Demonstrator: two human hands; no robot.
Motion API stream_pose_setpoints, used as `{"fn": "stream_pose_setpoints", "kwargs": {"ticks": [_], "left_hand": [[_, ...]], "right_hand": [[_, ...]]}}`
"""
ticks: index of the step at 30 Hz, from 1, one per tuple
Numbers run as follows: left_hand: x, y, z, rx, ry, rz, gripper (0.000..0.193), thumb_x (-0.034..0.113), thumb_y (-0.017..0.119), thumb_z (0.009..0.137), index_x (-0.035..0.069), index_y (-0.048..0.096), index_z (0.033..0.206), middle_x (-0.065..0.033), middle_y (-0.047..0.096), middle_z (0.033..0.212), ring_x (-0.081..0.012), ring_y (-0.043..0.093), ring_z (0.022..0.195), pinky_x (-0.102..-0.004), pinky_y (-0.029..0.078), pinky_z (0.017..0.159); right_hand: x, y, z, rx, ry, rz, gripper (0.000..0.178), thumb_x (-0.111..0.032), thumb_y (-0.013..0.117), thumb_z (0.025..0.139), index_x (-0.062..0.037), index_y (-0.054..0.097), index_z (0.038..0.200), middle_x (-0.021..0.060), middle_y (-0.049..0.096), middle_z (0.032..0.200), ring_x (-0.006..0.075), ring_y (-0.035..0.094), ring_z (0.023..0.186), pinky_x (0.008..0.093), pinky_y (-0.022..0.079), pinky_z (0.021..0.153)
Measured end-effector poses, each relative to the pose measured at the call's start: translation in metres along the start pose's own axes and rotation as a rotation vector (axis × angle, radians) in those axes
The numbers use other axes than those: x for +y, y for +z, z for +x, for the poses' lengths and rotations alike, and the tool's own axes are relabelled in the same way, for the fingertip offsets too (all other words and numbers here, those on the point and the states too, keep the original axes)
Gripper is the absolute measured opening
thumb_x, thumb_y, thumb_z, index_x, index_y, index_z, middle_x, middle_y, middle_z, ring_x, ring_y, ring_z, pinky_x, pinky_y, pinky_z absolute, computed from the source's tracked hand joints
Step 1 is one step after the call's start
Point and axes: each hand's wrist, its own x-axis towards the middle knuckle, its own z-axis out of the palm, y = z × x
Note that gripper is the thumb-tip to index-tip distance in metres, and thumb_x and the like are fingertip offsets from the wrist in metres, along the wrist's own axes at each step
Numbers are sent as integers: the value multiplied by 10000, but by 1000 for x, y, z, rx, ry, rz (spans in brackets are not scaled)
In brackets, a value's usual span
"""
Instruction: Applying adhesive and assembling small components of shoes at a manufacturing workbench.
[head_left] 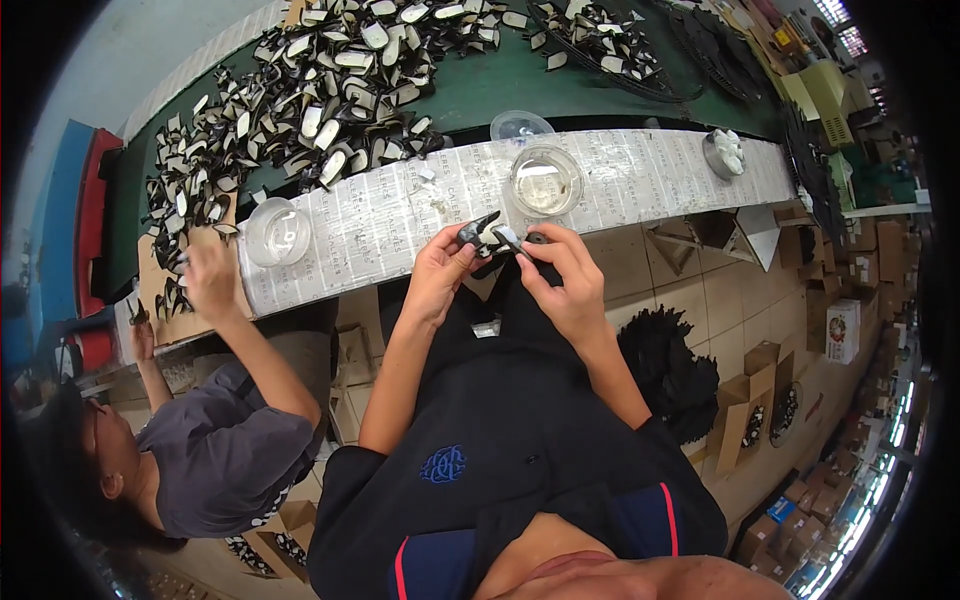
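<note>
In front of my chest, above the near edge of the covered bench, both hands meet at a small glossy black piece with a cream-white face (487, 236), shaped much like a shoe heel. My left hand (437, 275) grips its left side between thumb and fingers. My right hand (568, 285) is closed at the right side, pinching a thin dark stick-like tool (510, 243) against the piece; its exact kind is too small to make out. Just beyond my hands stands a round clear tub (546, 181) with a little pale content, its lid-like clear dish (522, 126) behind it.
A big heap of similar black and cream pieces (330, 100) covers the green belt (480, 85). Another clear tub (278, 232) stands left, and a metal bowl of white balls (724, 154) right. A co-worker (235, 430) handles pieces at left. Cardboard boxes (750, 410) stand on the floor.
</note>
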Motion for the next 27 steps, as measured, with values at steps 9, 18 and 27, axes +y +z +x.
{"fn": "stream_pose_setpoints", "kwargs": {"ticks": [9, 18, 27], "left_hand": [[0, 4, 0, -17, -14, 18, 317, 94, 613, 944, -19, 528, 1228, -88, 633, 1113, -150, 621, 1000, -297, 539, 894], [-3, -4, 4, -25, -25, 91, 308, 75, 602, 945, 2, 524, 1234, -82, 626, 1138, -162, 614, 1037, -330, 529, 925], [4, 4, 2, -24, -51, -31, 302, 123, 617, 947, -10, 546, 1209, -94, 639, 1121, -170, 628, 1024, -325, 538, 902]], "right_hand": [[-1, 6, 3, -134, 42, 40, 218, 15, 736, 764, 2, 646, 961, 155, 626, 1069, 297, 655, 908, 339, 537, 763], [6, 7, 5, -67, 94, -10, 223, 21, 727, 773, 6, 645, 979, 151, 624, 1061, 294, 652, 905, 343, 534, 764], [15, 0, 10, 37, 125, -69, 182, -8, 706, 821, 25, 627, 981, 135, 605, 1054, 230, 667, 761, 309, 553, 647]]}}
